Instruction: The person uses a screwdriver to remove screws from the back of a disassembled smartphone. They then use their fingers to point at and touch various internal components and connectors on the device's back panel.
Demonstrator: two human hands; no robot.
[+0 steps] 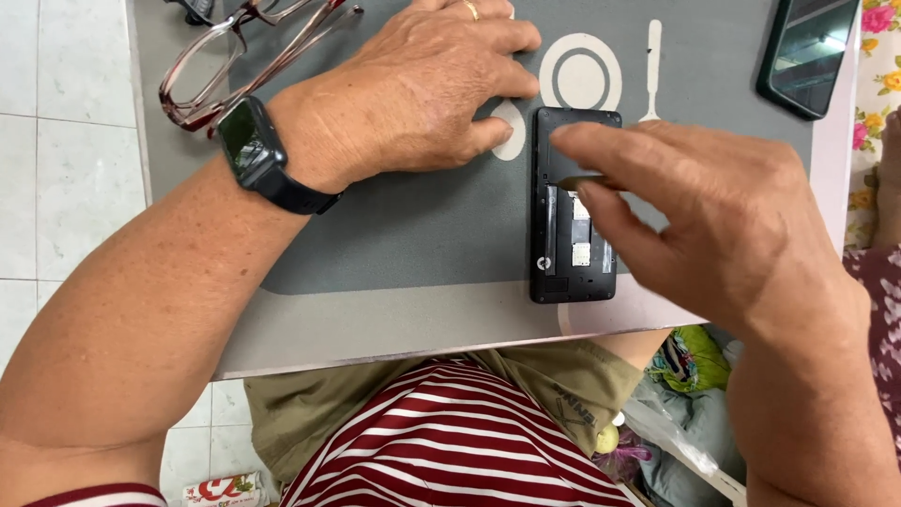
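The black rectangular phone with its back cover off (572, 207) lies on the grey counter (422, 235); the left hand (413, 89) presses flat beside it, grip apart — the right hand (694, 207) pinches a thin dark tool (580, 180) over it — best kept low and steady

Tool tip: hidden between right hand (723, 225) fingers.
Second phone (807, 52): cut by top edge.
Glasses (239, 56): partly cropped.
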